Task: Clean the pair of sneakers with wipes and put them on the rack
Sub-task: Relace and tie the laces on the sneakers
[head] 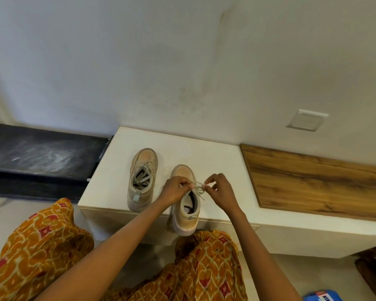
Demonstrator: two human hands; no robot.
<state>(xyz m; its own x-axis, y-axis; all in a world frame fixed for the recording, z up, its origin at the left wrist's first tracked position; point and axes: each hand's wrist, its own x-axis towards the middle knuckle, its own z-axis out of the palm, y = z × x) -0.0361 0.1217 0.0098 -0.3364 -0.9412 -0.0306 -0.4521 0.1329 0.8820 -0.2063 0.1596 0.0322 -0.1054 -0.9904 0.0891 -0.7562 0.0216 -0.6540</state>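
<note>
While both hands work at the laces (199, 187) of the right sneaker (186, 200), the left hand (175, 190) pinches one lace end and the right hand (220, 190) pinches the other. This sneaker lies on the white cabinet top (215, 161) with its heel over the front edge. The left sneaker (142, 179) stands just beside it. A wooden panel (317, 181) lies to the right, a dark mat (44, 153) to the left, and a blue packet (320, 297) is on the floor.
</note>
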